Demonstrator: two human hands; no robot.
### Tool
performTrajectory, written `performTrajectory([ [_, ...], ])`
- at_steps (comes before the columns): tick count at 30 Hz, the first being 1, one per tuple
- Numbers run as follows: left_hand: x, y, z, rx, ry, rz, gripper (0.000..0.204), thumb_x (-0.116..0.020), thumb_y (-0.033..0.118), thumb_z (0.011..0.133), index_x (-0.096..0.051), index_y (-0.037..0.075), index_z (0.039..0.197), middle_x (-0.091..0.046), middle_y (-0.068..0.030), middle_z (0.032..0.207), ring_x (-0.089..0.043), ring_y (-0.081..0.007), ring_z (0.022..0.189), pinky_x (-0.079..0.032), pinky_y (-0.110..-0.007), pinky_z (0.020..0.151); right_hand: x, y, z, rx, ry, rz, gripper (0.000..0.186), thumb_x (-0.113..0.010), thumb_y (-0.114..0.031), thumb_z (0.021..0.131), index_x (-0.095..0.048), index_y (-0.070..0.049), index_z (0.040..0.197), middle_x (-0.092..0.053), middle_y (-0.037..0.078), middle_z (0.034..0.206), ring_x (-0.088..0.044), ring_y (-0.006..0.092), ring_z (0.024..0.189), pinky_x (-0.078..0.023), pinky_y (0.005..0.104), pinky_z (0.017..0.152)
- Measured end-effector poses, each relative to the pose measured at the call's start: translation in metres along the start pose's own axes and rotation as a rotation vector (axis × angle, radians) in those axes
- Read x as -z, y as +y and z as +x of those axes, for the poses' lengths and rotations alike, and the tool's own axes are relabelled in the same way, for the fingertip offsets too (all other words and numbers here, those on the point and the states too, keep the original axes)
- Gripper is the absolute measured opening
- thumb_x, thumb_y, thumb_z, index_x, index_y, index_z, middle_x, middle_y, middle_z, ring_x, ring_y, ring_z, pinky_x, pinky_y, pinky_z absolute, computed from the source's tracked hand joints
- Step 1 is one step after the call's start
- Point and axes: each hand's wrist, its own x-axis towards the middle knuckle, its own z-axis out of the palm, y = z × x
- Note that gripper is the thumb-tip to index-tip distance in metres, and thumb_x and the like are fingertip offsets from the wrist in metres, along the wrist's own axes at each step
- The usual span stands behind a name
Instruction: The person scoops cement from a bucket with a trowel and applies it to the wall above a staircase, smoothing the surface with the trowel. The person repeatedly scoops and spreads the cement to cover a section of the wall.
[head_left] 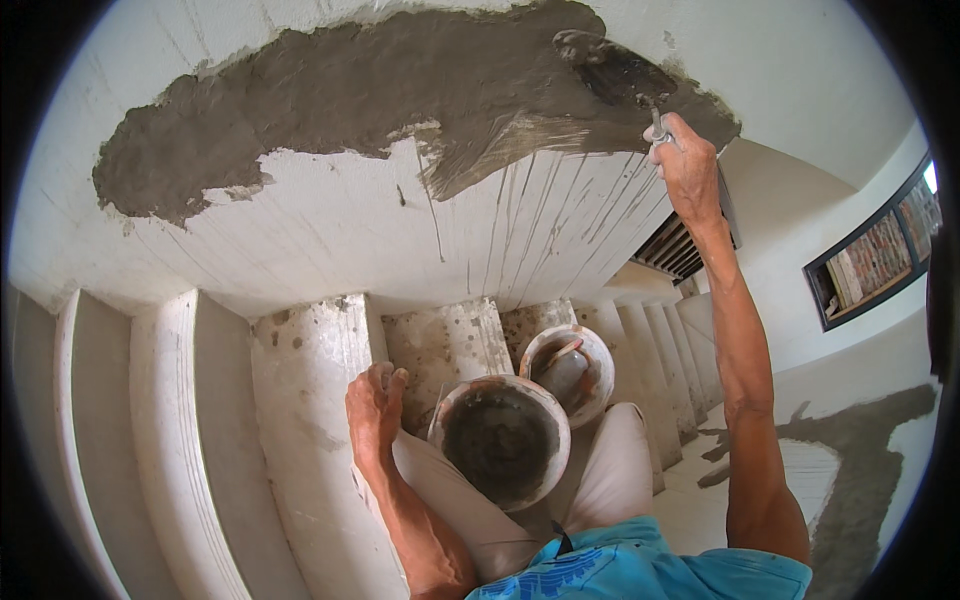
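Observation:
My right hand [685, 165] is closed round the handle of a plastering trowel [615, 70], raised to the upper right. The trowel's dark, mortar-smeared blade lies against a broad patch of wet grey mortar [330, 85] on the white wall. Streaks and drips run down from the patch's lower edge. My left hand [378, 408] is curled closed by my left knee, with nothing visible in it. Between my legs stands a bucket [562, 425] of wet grey mortar. A second bucket [605, 350] just beyond it contains a tool with a reddish handle [567, 350], partly hidden.
Pale stair steps [310, 385] run along the wall's foot, speckled with mortar on their treads. More steps [660, 345] continue on the right. A dark-framed window opening [870, 250] is at the far right. Grey mortar [870, 450] is smeared over a pale surface at the lower right.

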Motion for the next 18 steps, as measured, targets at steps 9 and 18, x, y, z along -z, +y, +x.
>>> performTrajectory([
  [9,0.0,-0.002,-0.001,-0.023,0.014,-0.002,0.036,-0.065,0.028,0.093,-0.072,-0.002,0.111,-0.072,-0.0253,0.105,-0.067,-0.0432,0.1,-0.051,-0.048,0.089,-0.004,-0.008,0.002,-0.027,-0.049,0.0,0.012,-0.055,-0.008,0.087,-0.056,0.002,0.093,-0.057,0.025,0.067,-0.057,0.04,0.059,-0.047,0.0484,0.061],
  [18,-0.001,0.002,0.0,0.0,0.009,-0.013,0.034,-0.065,0.027,0.093,-0.072,-0.002,0.109,-0.072,-0.0249,0.103,-0.067,-0.0432,0.097,-0.051,-0.048,0.087,-0.011,-0.003,0.003,0.03,-0.005,0.005,0.009,-0.056,-0.006,0.085,-0.053,0.001,0.09,-0.057,0.023,0.065,-0.057,0.0419,0.059,-0.045,0.0497,0.06],
])
